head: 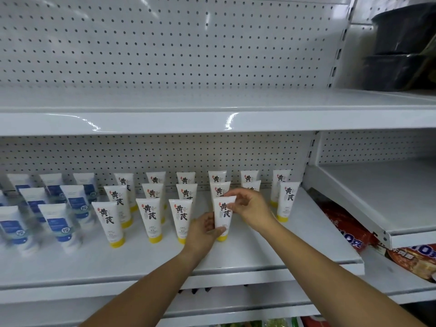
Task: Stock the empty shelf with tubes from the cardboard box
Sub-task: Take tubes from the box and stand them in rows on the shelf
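Blue tubes (57, 226) blurred; red packets (342, 223) half hidden.

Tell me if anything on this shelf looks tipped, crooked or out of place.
Nothing stands out. The yellow-capped tubes stand upright in rows, and the front tube that the left hand and right hand hold is upright too. The blue tubes at the left are too blurred to judge.

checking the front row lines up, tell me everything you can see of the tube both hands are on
The tube is white, smooth plastic by its look, with large black characters, a small red mark near the top and a yellow cap at the bottom. It stands upright, cap down, on the white shelf, rightmost in the front row. The left hand holds its lower part; the right hand pinches its flat top edge.
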